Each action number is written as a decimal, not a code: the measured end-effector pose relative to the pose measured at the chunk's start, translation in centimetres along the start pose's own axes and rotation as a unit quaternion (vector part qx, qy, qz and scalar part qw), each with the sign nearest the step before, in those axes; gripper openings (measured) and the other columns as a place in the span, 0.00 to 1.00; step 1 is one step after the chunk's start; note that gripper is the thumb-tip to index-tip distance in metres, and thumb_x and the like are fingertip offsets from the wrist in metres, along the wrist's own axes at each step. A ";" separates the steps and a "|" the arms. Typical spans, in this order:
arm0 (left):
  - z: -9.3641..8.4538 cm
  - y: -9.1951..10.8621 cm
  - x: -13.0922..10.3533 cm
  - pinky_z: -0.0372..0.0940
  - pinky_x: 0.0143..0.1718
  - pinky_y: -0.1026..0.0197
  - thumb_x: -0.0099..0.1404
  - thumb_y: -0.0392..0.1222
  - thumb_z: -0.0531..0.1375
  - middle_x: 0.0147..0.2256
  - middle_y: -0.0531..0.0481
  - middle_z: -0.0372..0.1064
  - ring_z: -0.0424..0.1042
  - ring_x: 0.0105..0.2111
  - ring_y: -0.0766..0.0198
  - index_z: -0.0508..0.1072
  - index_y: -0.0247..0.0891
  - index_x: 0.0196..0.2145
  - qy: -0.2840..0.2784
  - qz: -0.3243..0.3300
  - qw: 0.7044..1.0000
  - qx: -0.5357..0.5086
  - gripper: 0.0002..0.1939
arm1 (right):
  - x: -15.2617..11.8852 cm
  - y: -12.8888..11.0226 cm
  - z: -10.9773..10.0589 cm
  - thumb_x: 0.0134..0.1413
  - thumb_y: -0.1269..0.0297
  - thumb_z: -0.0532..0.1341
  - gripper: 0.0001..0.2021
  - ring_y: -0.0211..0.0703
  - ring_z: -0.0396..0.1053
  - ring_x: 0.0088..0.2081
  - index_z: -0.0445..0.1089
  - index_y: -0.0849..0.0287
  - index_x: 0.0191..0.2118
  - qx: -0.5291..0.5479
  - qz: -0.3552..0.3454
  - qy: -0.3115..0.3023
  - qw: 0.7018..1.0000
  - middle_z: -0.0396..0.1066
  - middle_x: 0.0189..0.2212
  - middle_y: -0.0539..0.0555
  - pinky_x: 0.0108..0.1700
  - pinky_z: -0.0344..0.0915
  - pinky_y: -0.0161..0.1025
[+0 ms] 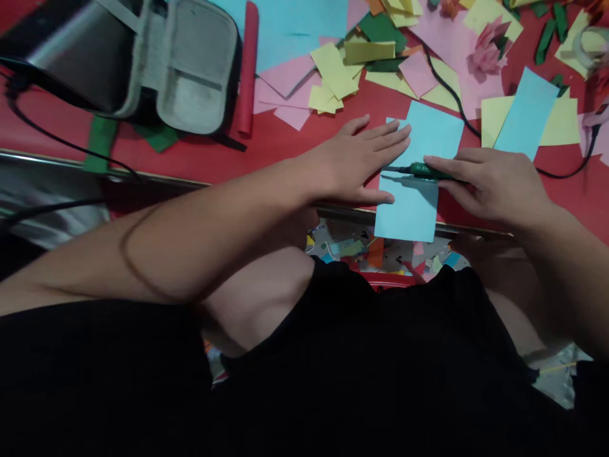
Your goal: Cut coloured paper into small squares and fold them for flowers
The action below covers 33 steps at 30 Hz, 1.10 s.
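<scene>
Light blue paper (pixel 409 212) lies at the table's front edge, its lower part hanging past the edge. My left hand (pixel 354 158) rests flat on its left side with fingers spread. In my right hand (pixel 495 184) is a slim green-handled tool (pixel 421 169), held between thumb and fingers. Its narrow dark tip points left across the paper, towards the gap between my left thumb and index finger. Whether the tip is a blade or closed scissors I cannot make out. Behind, a second light blue sheet (pixel 438 124) sits at a slant.
The red table (pixel 295 149) holds yellow slips (pixel 333 70), pink paper (pixel 292 76) and green pieces (pixel 383 32). An open grey-lined case (pixel 195 70) and a red roll (pixel 248 70) stand left. A black cable (pixel 450 89) runs behind my right hand. Paper scraps (pixel 352 247) litter the floor.
</scene>
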<state>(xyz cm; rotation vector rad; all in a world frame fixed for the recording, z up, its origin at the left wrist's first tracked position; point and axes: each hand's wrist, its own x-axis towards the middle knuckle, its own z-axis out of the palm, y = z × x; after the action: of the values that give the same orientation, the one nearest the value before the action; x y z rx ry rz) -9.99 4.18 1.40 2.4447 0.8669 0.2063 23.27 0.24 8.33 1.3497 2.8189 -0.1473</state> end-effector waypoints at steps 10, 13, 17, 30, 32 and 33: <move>0.8 -1.1 0.3 0.13 0.93 0.37 0.73 0.87 0.47 0.92 0.73 0.38 0.17 0.94 0.47 0.41 0.54 0.95 -0.028 -0.024 0.999 0.008 0.65 | 0.6 -0.9 0.1 0.86 0.56 0.57 0.27 0.57 0.78 0.45 0.81 0.43 0.79 0.013 -0.013 -0.027 0.999 0.89 0.53 0.59 0.34 0.50 0.48; 0.5 -0.8 0.3 0.24 0.93 0.28 0.75 0.86 0.52 0.94 0.54 0.36 0.34 0.94 0.31 0.46 0.42 0.95 -0.025 -0.023 0.999 0.021 0.67 | 0.6 -1.2 -0.1 0.87 0.56 0.56 0.28 0.56 0.78 0.45 0.81 0.48 0.80 0.004 -0.007 -0.038 0.999 0.88 0.54 0.61 0.35 0.48 0.48; 0.3 -0.7 0.2 0.30 0.93 0.25 0.78 0.82 0.59 0.94 0.41 0.37 0.41 0.93 0.26 0.48 0.38 0.95 -0.012 -0.009 0.999 0.039 0.65 | 0.4 -1.0 -0.3 0.85 0.58 0.59 0.26 0.57 0.78 0.45 0.82 0.46 0.78 0.018 0.016 -0.038 0.999 0.88 0.53 0.60 0.36 0.51 0.49; -0.1 -0.2 0.1 0.29 0.93 0.27 0.82 0.71 0.64 0.94 0.39 0.39 0.40 0.93 0.28 0.44 0.43 0.95 -0.028 -0.018 0.998 0.056 0.60 | -1.7 2.1 -1.1 0.78 0.59 0.66 0.21 0.55 0.79 0.41 0.89 0.45 0.68 0.073 0.035 -0.020 0.997 0.85 0.46 0.57 0.39 0.61 0.49; -0.1 -0.1 0.0 0.29 0.93 0.27 0.82 0.70 0.64 0.94 0.37 0.38 0.40 0.94 0.28 0.44 0.42 0.95 -0.030 -0.018 0.998 0.059 0.60 | -2.3 2.8 -1.2 0.77 0.58 0.65 0.22 0.55 0.79 0.40 0.89 0.45 0.68 0.062 0.025 -0.013 0.998 0.85 0.45 0.57 0.38 0.60 0.48; -0.1 -0.1 0.0 0.29 0.93 0.27 0.82 0.70 0.64 0.94 0.37 0.38 0.40 0.94 0.28 0.44 0.41 0.95 -0.031 -0.018 0.998 0.059 0.60 | -2.7 3.2 -1.3 0.77 0.58 0.64 0.23 0.54 0.79 0.40 0.89 0.45 0.69 0.061 0.021 -0.011 0.998 0.86 0.44 0.57 0.38 0.61 0.48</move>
<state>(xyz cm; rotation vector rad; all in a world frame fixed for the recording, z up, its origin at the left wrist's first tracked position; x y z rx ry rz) -10.09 4.31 1.44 2.5279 0.9192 0.0678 27.46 0.25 9.46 1.4210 2.8026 -0.3372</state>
